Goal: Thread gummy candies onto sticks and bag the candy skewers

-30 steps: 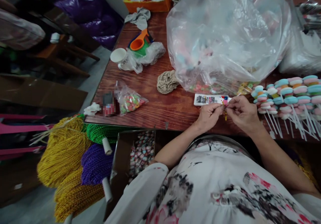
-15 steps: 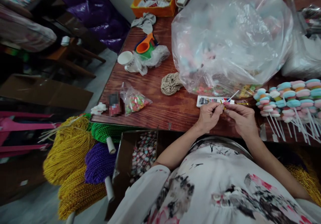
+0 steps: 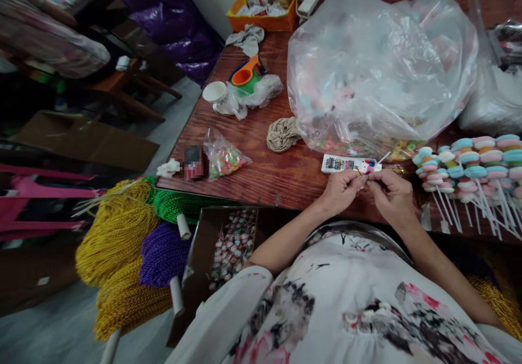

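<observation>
My left hand (image 3: 341, 192) and my right hand (image 3: 392, 196) meet at the table's front edge, thumbs and fingers pinched together. Between their fingertips is a small pink, white and blue piece on a white stick (image 3: 384, 158), partly covered by the fingers. A thin gold strand shows beside it. Just behind lies a white box with black print (image 3: 337, 164). On the right, several pink, blue and green marshmallow skewers (image 3: 475, 162) lie with their white sticks toward me. A large clear plastic bag (image 3: 379, 65) of pastel pieces stands beyond my hands.
A tan cloth bundle (image 3: 283, 134), a small bag of colourful pieces (image 3: 225, 160), a white cup (image 3: 215, 93) and an orange basket (image 3: 261, 22) are on the table. Below its left edge are cord bundles (image 3: 118, 233) and a box of small pieces (image 3: 232, 250). Another person sits far left.
The view has shifted slightly, so the table's things appear further right. My hands stay together; my right fingers have curled in closer, and the small piece has turned a little.
</observation>
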Tool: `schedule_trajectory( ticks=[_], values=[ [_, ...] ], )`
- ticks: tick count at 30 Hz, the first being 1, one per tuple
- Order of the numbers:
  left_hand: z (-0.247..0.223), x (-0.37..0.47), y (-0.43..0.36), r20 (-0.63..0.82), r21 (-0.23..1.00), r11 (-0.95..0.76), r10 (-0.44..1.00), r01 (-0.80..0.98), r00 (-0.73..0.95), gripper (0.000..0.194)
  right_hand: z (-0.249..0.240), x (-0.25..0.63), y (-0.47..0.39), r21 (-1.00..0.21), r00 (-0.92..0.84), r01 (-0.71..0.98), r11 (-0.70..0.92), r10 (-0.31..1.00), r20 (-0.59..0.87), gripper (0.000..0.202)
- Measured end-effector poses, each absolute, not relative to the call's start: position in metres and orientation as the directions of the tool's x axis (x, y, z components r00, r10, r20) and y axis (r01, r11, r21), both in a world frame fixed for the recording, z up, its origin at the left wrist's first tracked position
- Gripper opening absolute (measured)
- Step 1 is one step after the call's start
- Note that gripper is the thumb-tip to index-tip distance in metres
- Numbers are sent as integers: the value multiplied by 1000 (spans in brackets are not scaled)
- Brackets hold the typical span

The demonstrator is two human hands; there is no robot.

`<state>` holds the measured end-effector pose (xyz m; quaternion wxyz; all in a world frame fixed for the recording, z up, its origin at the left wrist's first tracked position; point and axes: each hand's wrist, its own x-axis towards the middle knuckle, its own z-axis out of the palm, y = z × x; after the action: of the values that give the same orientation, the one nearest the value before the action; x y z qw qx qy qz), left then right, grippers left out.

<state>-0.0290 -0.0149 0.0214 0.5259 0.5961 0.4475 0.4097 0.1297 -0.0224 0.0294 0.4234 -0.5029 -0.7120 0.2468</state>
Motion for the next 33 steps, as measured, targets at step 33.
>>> schedule_trajectory(
  ticks=[33],
  values=[
    [58, -56, -9, -366, 757, 580, -4, 300, 931, 36, 73, 157, -52, -147, -798, 103, 984, 170, 578, 25]
  ],
)
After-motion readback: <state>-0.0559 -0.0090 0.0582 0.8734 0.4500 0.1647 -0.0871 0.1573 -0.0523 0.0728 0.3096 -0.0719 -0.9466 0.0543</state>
